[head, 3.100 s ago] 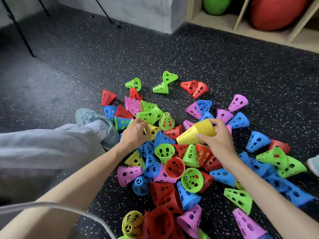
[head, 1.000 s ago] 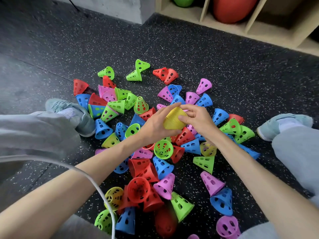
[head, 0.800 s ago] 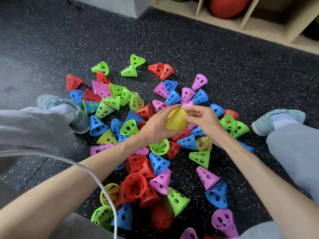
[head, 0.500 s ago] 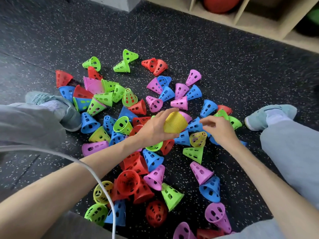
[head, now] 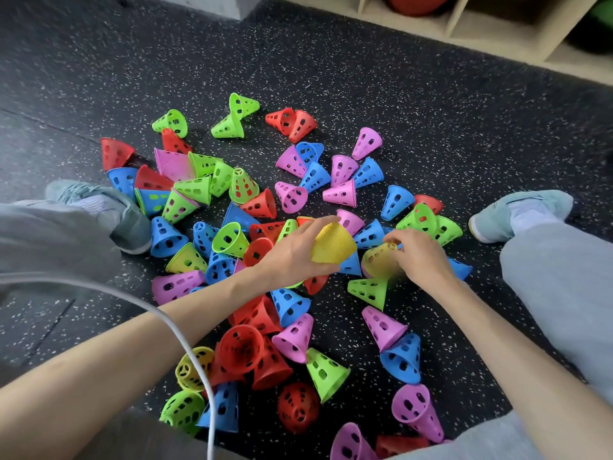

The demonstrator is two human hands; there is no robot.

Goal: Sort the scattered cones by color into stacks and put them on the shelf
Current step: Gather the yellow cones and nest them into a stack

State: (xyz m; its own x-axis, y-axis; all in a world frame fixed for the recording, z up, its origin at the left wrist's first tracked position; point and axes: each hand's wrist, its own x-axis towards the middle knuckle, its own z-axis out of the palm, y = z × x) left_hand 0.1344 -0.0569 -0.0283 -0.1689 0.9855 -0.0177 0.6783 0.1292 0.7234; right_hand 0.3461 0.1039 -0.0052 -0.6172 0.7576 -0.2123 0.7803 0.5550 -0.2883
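Observation:
Perforated cones in red, blue, green, pink and yellow lie scattered on the dark speckled floor. My left hand (head: 292, 254) grips a stack of nested yellow cones (head: 333, 245) just above the pile's middle. Right beside it, my right hand (head: 419, 255) pinches the rim of a single yellow cone (head: 378, 262) that lies among blue and green ones. Another yellow cone (head: 187, 260) lies at the left of the pile and one more yellow cone (head: 192, 368) at the near left. The wooden shelf (head: 457, 31) runs along the top right.
My legs in grey trousers flank the pile, with my left shoe (head: 109, 210) and my right shoe (head: 520, 214) touching its edges. A white cable (head: 185, 346) crosses my left forearm. A red ball (head: 414, 3) sits in a shelf compartment. Bare floor lies beyond the pile.
My left hand brought a yellow cone to the stack, then took over the stack. My right hand let go, moved right and down, and now pinches a loose yellow cone.

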